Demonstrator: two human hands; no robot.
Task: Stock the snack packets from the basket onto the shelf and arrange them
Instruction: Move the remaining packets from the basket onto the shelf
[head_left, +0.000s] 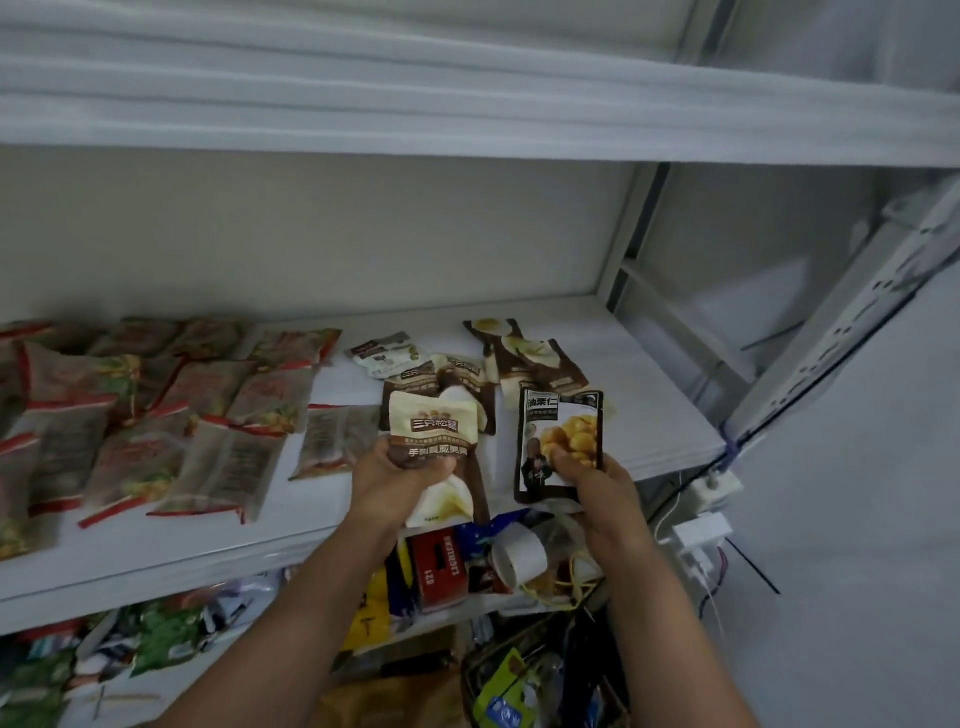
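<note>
My left hand (395, 480) grips a cream and brown snack packet (434, 431) above the front edge of the white shelf (649, 415). My right hand (597, 486) pinches a black packet showing yellow chestnuts (563, 431), held upright just to the right of it. Behind them, several brown and cream packets (524, 358) lie loose on the shelf. Rows of clear packets with red ends (156, 415) cover the shelf's left part. The basket (514, 680) sits low at the bottom, between my forearms, with packets inside.
An upper shelf board (467, 119) overhangs the working shelf. Below the shelf lie a red box (441, 566), a roll of tape (519, 556) and mixed packets. A white socket and wires (701, 535) hang at the right, beside a grey upright (831, 338).
</note>
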